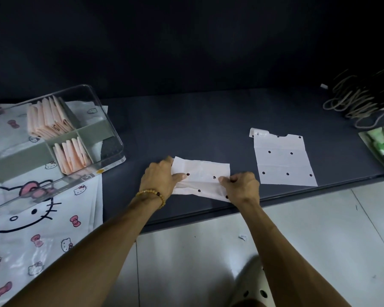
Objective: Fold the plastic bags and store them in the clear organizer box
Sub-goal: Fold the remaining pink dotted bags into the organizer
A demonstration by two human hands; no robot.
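While pinching the dotted bag (205,173), both hands low.

Table (208,120): dark | cartoon-cat printed sheet (20,229): left end | cord bundle (359,100): far right | floor (197,251): pale tiles

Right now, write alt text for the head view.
Both hands, left and right, fold a white dotted plastic bag on a dark table. Another dotted bag lies flat to its right; a clear organizer box holding folded pink bags sits left.

no legible txt, small sticker (86,178) on organizer box (111,129) unreadable
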